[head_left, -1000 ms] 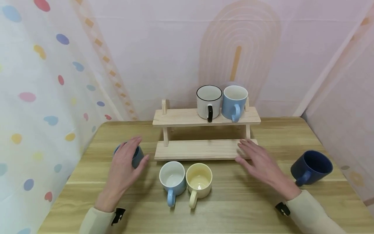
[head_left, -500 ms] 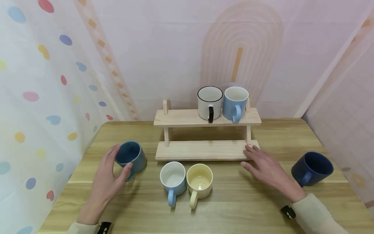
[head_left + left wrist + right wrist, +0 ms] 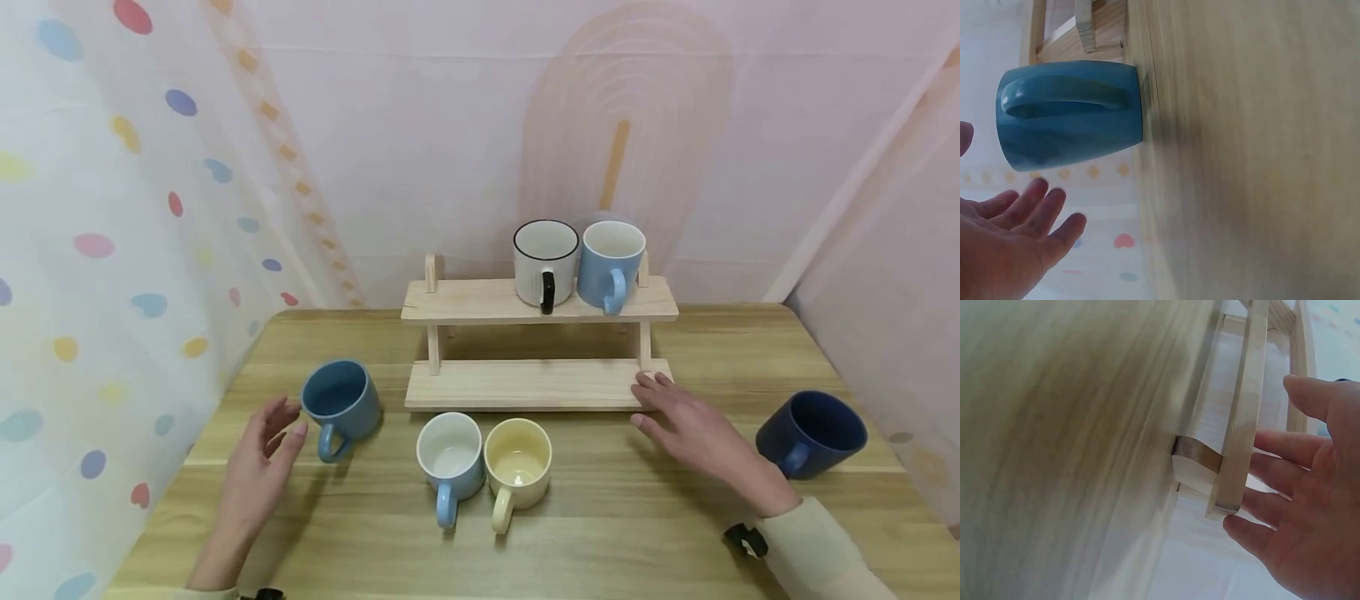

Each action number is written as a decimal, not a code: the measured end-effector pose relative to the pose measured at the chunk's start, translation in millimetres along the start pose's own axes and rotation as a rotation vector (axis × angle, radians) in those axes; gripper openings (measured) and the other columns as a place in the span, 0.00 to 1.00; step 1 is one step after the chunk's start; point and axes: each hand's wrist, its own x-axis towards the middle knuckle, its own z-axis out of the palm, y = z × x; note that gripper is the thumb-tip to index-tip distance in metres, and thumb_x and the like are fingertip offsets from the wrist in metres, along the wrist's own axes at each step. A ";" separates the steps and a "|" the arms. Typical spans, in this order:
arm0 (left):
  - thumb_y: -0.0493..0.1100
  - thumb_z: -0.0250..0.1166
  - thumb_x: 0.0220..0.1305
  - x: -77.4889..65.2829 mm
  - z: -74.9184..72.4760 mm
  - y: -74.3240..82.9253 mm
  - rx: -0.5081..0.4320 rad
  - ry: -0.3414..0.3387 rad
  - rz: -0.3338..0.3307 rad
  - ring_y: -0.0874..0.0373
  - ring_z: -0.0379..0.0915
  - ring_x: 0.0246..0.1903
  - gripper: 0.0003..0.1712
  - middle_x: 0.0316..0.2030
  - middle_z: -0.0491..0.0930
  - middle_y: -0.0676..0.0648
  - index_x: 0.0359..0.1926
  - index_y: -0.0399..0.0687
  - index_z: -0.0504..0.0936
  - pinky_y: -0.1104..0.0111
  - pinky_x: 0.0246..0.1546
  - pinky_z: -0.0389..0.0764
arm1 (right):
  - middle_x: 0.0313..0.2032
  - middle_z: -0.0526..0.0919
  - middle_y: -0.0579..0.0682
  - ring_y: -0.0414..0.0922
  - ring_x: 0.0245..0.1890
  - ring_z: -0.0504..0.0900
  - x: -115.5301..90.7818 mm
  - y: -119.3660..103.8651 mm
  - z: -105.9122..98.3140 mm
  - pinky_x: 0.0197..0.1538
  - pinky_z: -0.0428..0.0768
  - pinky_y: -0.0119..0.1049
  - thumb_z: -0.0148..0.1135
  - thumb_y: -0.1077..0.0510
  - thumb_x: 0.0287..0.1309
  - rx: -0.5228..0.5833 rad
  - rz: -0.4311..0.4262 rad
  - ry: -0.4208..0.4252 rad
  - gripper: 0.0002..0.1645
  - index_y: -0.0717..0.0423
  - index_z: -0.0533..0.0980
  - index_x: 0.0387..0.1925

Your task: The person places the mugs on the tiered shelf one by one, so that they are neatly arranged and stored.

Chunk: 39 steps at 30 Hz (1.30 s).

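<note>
My left hand (image 3: 258,471) is beside the teal mug (image 3: 342,408) on the left of the table, fingers loosely bent and holding nothing. In the left wrist view a gap shows between the fingertips and the mug's side; its handle faces the near side. At the right end of the wooden two-tier rack (image 3: 525,385), my right hand (image 3: 697,437) has its fingers extended over the lower shelf. The right wrist view shows those fingertips right at the shelf's edge. In front of the rack stand a light blue mug (image 3: 452,458) and a yellow mug (image 3: 517,462), side by side.
On the upper shelf are a white mug with a black rim (image 3: 545,262) and a blue mug (image 3: 611,265). A navy mug (image 3: 810,433) stands at the right, close to my right forearm. A patterned curtain (image 3: 420,150) hangs behind the wooden table (image 3: 600,542).
My left hand has moved from over the teal mug to its left and nearer me, uncovering it. The right hand has shifted slightly to the right along the lower shelf.
</note>
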 end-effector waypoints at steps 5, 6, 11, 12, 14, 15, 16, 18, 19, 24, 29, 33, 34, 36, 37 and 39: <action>0.42 0.52 0.82 0.9 -1.9 -4.2 -0.095 -0.075 -0.054 0.82 0.70 0.52 0.25 0.57 0.81 0.44 0.70 0.30 0.66 0.87 0.50 0.70 | 0.73 0.67 0.64 0.67 0.74 0.62 -3.3 1.7 -2.0 0.68 0.66 0.68 0.60 0.50 0.75 0.002 -0.010 0.006 0.30 0.65 0.73 0.69; 0.43 0.51 0.83 0.8 -2.3 -5.3 -0.126 -0.095 -0.069 0.80 0.71 0.52 0.25 0.55 0.81 0.48 0.70 0.29 0.66 0.86 0.50 0.73 | 0.73 0.67 0.64 0.67 0.74 0.62 -3.7 1.9 -1.9 0.68 0.66 0.68 0.60 0.50 0.75 0.002 -0.014 0.010 0.30 0.65 0.73 0.69; 0.48 0.49 0.84 -3.7 -4.8 -9.6 -0.295 -0.215 -0.221 0.73 0.78 0.49 0.29 0.47 0.82 0.62 0.66 0.24 0.64 0.79 0.50 0.80 | 0.73 0.68 0.63 0.66 0.73 0.64 -6.8 2.8 0.2 0.68 0.67 0.68 0.61 0.52 0.74 0.005 -0.028 0.017 0.29 0.65 0.74 0.68; 0.49 0.48 0.84 -4.8 -5.2 -10.4 -0.332 -0.239 -0.257 0.72 0.79 0.49 0.30 0.46 0.82 0.61 0.66 0.22 0.64 0.78 0.50 0.81 | 0.73 0.68 0.63 0.66 0.73 0.64 -7.3 2.8 0.7 0.67 0.67 0.68 0.61 0.52 0.74 0.006 -0.030 0.018 0.29 0.64 0.74 0.68; 0.50 0.48 0.84 -6.8 -5.5 -11.6 -0.387 -0.285 -0.305 0.70 0.81 0.48 0.32 0.46 0.84 0.57 0.65 0.20 0.65 0.76 0.51 0.81 | 0.73 0.68 0.63 0.66 0.73 0.63 -8.0 2.4 1.2 0.68 0.67 0.67 0.61 0.52 0.75 0.012 -0.031 0.014 0.29 0.64 0.73 0.69; 0.50 0.47 0.84 -7.4 -5.4 -12.0 -0.416 -0.306 -0.316 0.68 0.82 0.49 0.32 0.47 0.85 0.55 0.64 0.19 0.66 0.75 0.52 0.82 | 0.73 0.68 0.62 0.66 0.74 0.63 -8.2 2.1 1.1 0.68 0.67 0.68 0.61 0.52 0.75 0.014 -0.031 0.012 0.29 0.64 0.73 0.69; 0.50 0.47 0.85 -7.8 -5.2 -12.4 -0.438 -0.326 -0.321 0.67 0.82 0.49 0.32 0.48 0.85 0.54 0.64 0.19 0.67 0.75 0.52 0.82 | 0.73 0.68 0.62 0.66 0.74 0.63 -8.3 1.8 0.9 0.67 0.67 0.68 0.61 0.52 0.75 0.017 -0.031 0.010 0.29 0.64 0.73 0.69; 0.50 0.46 0.85 -8.4 -4.2 -12.8 -0.470 -0.360 -0.316 0.67 0.82 0.51 0.32 0.49 0.87 0.52 0.64 0.19 0.69 0.74 0.53 0.81 | 0.73 0.67 0.63 0.66 0.74 0.63 -8.0 1.4 0.2 0.67 0.67 0.68 0.60 0.51 0.75 0.020 -0.033 0.005 0.30 0.64 0.72 0.70; 0.49 0.46 0.85 -8.4 -3.4 -12.7 -0.482 -0.374 -0.309 0.67 0.82 0.52 0.31 0.50 0.87 0.53 0.64 0.19 0.70 0.75 0.53 0.81 | 0.74 0.67 0.63 0.66 0.74 0.63 -7.9 1.5 -0.1 0.67 0.67 0.68 0.60 0.51 0.75 0.021 -0.034 0.002 0.30 0.64 0.72 0.70; 0.48 0.48 0.84 -7.5 3.1 -10.2 -0.504 -0.391 -0.289 0.69 0.82 0.53 0.30 0.50 0.88 0.51 0.63 0.19 0.73 0.77 0.54 0.79 | 0.73 0.67 0.63 0.67 0.74 0.63 -6.2 3.5 -1.0 0.67 0.67 0.69 0.59 0.51 0.76 0.019 -0.046 0.004 0.30 0.65 0.72 0.70; 0.45 0.51 0.83 -7.0 10.4 -9.1 -0.521 -0.339 -0.272 0.67 0.84 0.50 0.29 0.47 0.89 0.50 0.61 0.17 0.74 0.78 0.53 0.79 | 0.73 0.67 0.63 0.67 0.74 0.62 -4.6 4.6 -2.3 0.67 0.67 0.69 0.59 0.52 0.76 0.018 -0.040 -0.001 0.30 0.65 0.72 0.70; 0.47 0.52 0.83 -5.6 14.1 -5.6 -0.538 -0.320 -0.270 0.66 0.85 0.48 0.28 0.43 0.90 0.49 0.57 0.18 0.77 0.77 0.52 0.80 | 0.74 0.67 0.63 0.67 0.74 0.62 -3.6 4.2 -3.7 0.67 0.66 0.69 0.60 0.51 0.76 0.018 -0.039 -0.001 0.30 0.65 0.72 0.70; 0.47 0.52 0.83 -4.9 15.1 -4.4 -0.534 -0.319 -0.273 0.65 0.85 0.47 0.29 0.42 0.90 0.50 0.56 0.19 0.78 0.77 0.52 0.80 | 0.74 0.67 0.63 0.67 0.74 0.62 -3.5 4.2 -3.9 0.68 0.66 0.69 0.60 0.52 0.75 0.019 -0.039 0.000 0.30 0.65 0.72 0.70; 0.48 0.51 0.83 -3.3 17.4 -1.9 -0.519 -0.316 -0.279 0.64 0.85 0.45 0.29 0.38 0.89 0.49 0.53 0.20 0.79 0.76 0.51 0.80 | 0.73 0.67 0.64 0.67 0.73 0.63 -4.1 4.3 -3.9 0.68 0.66 0.69 0.60 0.52 0.75 0.016 -0.041 0.003 0.30 0.65 0.72 0.69; 0.49 0.51 0.83 -2.1 18.4 -0.5 -0.505 -0.313 -0.279 0.64 0.84 0.45 0.28 0.37 0.88 0.48 0.50 0.21 0.80 0.77 0.52 0.79 | 0.73 0.67 0.64 0.67 0.73 0.63 -3.3 4.6 -4.1 0.67 0.66 0.69 0.60 0.52 0.75 0.015 -0.043 0.003 0.30 0.65 0.72 0.69; 0.49 0.50 0.84 -0.2 20.4 1.5 -0.468 -0.302 -0.275 0.62 0.82 0.45 0.29 0.36 0.86 0.47 0.44 0.22 0.81 0.78 0.52 0.77 | 0.73 0.67 0.64 0.67 0.73 0.63 -2.4 5.0 -4.4 0.67 0.66 0.69 0.61 0.53 0.75 0.014 -0.046 0.005 0.29 0.66 0.73 0.69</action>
